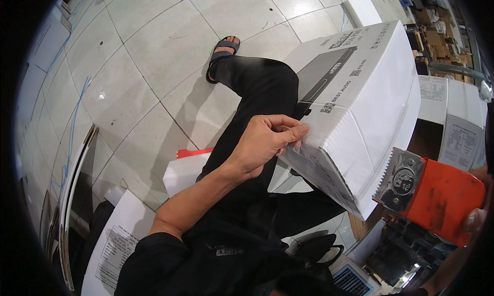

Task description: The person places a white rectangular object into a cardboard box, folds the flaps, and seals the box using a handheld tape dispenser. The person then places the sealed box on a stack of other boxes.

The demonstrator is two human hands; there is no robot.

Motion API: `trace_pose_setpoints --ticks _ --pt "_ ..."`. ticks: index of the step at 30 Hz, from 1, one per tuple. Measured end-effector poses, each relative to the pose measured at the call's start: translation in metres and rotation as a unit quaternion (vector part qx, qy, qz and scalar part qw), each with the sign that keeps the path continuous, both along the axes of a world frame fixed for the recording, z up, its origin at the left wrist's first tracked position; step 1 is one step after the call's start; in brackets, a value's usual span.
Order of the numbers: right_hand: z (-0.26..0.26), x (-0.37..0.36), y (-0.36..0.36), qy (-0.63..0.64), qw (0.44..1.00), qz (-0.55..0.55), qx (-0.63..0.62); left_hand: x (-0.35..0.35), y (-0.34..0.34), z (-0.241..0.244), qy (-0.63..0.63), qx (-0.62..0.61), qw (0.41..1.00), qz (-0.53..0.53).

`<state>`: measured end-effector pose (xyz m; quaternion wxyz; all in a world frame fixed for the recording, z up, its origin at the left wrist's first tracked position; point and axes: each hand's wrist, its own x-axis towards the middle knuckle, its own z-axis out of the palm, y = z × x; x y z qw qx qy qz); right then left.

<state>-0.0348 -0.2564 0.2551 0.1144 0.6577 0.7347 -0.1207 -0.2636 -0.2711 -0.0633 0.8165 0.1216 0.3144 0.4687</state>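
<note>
A large white cardboard speaker box (366,134), printed with a picture of the product, leans tilted against my bent leg. My left hand (266,141) is at the box's near left edge, with thumb and forefinger pinched together. Between these fingers is what looks like a bit of clear packing tape (296,146), partly hidden by the hand. To the right of the box, my right hand (475,220) grips an orange tape dispenser (444,199). Its serrated metal blade (397,180) points towards the box. Most of the right hand is hidden behind the dispenser.
More white boxes stand at the right (463,103) and lower left (119,238). A thin panel (73,203) stands upright at the left, near blue strapping (75,122). Beneath the dispenser are a black bag (314,247) and a solar panel (351,280). Floor tiles (154,45) extend ahead.
</note>
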Motion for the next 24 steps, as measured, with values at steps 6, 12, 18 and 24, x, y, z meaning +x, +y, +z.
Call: trace_pose_setpoints --ticks 6,12,18,24 --pt "0.019 0.017 0.004 0.026 0.999 -0.026 0.017 0.008 -0.007 0.009 0.065 -0.023 0.997 0.039" --pt "-0.007 0.044 -0.025 0.168 0.975 -0.145 -0.005 0.011 -0.002 0.002 0.08 -0.01 0.997 -0.005" --pt "-0.097 0.103 -0.036 0.373 0.907 -0.148 -0.128 0.006 0.011 0.0 0.095 -0.022 0.991 -0.091" --pt "-0.115 0.1 -0.044 0.427 0.884 -0.131 -0.135 -0.008 0.045 0.028 0.443 0.145 0.883 -0.064"
